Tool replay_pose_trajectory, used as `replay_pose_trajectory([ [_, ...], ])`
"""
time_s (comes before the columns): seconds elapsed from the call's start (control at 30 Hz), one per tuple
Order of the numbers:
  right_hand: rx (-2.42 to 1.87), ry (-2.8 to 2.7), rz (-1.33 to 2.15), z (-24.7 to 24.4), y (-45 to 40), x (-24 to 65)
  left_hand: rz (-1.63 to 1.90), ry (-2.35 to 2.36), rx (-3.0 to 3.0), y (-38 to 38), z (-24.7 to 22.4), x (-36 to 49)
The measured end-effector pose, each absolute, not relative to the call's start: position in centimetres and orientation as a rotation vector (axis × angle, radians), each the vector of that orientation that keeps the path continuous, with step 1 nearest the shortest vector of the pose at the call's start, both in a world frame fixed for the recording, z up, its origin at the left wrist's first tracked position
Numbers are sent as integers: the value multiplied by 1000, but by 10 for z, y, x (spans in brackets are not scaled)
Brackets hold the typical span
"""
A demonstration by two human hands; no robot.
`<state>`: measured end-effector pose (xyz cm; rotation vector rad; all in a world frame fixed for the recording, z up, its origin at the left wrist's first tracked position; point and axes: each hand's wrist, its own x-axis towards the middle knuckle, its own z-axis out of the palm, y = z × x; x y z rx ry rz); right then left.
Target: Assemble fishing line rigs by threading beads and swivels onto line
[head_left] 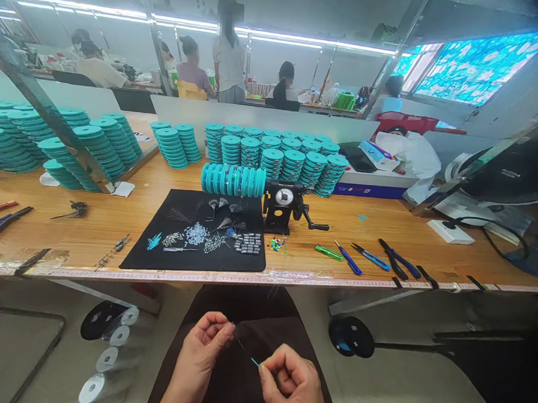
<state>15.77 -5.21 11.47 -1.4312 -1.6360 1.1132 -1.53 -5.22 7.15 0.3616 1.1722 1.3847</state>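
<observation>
Above my lap, my left hand [202, 349] is closed in a pinch, fingertips raised. A thin line [241, 345] runs from it down toward my right hand [292, 380]; any small part at the fingertips is too small to name. My right hand is closed too, pinching a short thin blue tube [254, 362] that sticks out toward the left. Beyond the hands, a black mat [144, 256] on the table carries small heaps of clear beads [196, 234], metal pieces [173, 238], grey cylinders [249, 244] and blue tubes [154, 240].
A black hand-crank winder [280, 211] holds a row of turquoise spools [234, 180]. Stacked spools [271, 159] stand behind. To the right lie a green tube [328, 253], a blue screwdriver [349, 260], tweezers [371, 257] and pliers [399, 260]. Several people sit or stand at far tables.
</observation>
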Motion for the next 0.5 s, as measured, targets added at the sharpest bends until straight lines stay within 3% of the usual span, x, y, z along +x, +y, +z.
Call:
replay_pose_trajectory([
  [0.5,-1434,-1674,1058,109,-53,159,1443,1241,469,-55,63,-16],
])
